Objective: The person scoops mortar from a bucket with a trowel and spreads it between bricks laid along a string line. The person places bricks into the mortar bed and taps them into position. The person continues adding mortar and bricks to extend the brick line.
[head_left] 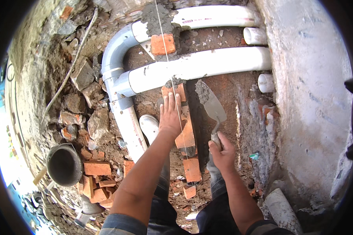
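Note:
My left hand [171, 117] lies flat with fingers stretched over an orange brick [181, 90] at the far end of a low brick course [187, 133]. A dab of grey mortar [173, 82] sits between that brick and the white pipe [200, 64] beyond it. My right hand [223, 156] is closed round the handle of a pointing trowel [215, 107]. Its blade points away from me, to the right of the course, with wet mortar [202, 93] on its tip. A taut string [161, 27] runs lengthwise above the bricks and passes over my left hand.
Beyond lies another pipe [215, 16], joined by a grey elbow [119, 43], with a mortared brick [163, 44] beside it. A black bucket [64, 164] and loose bricks [97, 168] stand at left, near rubble [99, 123]. A plastered wall [310, 98] borders the right.

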`<state>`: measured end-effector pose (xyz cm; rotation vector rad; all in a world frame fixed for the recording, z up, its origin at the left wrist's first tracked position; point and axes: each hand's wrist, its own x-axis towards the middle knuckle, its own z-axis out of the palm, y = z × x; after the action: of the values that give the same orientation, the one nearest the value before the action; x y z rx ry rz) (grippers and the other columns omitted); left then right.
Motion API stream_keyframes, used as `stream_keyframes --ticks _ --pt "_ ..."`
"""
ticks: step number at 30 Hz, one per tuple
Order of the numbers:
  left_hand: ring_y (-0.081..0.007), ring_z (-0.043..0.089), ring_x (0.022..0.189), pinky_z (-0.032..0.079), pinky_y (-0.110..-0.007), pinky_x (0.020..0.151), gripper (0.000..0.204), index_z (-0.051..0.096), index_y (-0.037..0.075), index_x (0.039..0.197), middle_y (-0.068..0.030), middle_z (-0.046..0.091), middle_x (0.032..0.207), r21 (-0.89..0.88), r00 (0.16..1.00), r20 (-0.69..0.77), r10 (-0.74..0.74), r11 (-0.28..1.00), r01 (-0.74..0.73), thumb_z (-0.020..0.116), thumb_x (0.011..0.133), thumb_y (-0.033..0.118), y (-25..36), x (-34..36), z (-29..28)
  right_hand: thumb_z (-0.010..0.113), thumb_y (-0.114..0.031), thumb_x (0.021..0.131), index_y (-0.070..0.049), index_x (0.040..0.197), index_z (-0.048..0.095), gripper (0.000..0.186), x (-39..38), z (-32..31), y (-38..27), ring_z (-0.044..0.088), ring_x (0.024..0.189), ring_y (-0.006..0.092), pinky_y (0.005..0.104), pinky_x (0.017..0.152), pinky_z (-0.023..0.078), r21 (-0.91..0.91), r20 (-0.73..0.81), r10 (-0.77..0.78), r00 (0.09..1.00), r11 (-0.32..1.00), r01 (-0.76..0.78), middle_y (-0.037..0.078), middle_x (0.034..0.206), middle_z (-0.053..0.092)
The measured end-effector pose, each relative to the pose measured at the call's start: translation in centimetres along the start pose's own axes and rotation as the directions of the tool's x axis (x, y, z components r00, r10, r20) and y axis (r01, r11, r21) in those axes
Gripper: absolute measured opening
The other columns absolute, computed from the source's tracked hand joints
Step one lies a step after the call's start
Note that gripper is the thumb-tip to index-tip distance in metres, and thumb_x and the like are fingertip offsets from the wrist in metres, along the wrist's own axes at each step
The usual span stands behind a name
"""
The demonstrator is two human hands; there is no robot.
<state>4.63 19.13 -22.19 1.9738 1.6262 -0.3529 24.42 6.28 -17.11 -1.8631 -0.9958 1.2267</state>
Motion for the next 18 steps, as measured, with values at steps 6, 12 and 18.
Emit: stream_keyframes --ticks 6,12,18 --pt "-0.0443 0.026 0.148 0.028 -0.046 0.122 0.084 0.031 -0.006 0.152 -0.0295 0.031 0.157 -0.415 0.996 -0.063 -0.063 0.909 0.032 0.075 0.086 0.024 0.0 -17.9 -4.7 0.072 -0.020 0.084 0.001 0.120 0.069 0.042 3.3 2.0 -1.7 0.069 0.100 0.0410 0.0453 0.088 0.055 -0.405 0.060 -0.063 0.996 0.911 0.082 0.024 0.109 0.070" --pt "-0.0473 0.038 0.141 0.031 -0.051 0.118 0.080 0.044 0.001 0.147 -0.0262 0.045 0.149 -0.279 0.942 0.178 -0.285 0.903 0.325 0.073 0.086 0.042 2.0 -36.2 -9.6 0.072 -0.018 0.083 -0.010 0.122 0.067 0.041 9.1 0.4 -4.5 0.067 0.095 0.0409 0.0494 0.083 0.055 -0.623 0.427 -0.224 0.876 0.630 0.465 0.019 0.103 0.068" --pt "-0.0364 0.048 0.136 0.038 -0.050 0.113 0.061 0.058 0.009 0.137 -0.0169 0.058 0.139 -0.455 0.897 0.086 -0.434 0.784 0.423 0.070 0.087 0.041 3.6 -36.2 -6.9 0.070 -0.018 0.083 -0.012 0.116 0.067 0.033 8.4 -1.1 -6.3 0.066 0.099 0.0385 0.0487 0.086 0.055 -0.728 0.495 -0.124 0.860 0.480 0.489 0.019 0.103 0.065"
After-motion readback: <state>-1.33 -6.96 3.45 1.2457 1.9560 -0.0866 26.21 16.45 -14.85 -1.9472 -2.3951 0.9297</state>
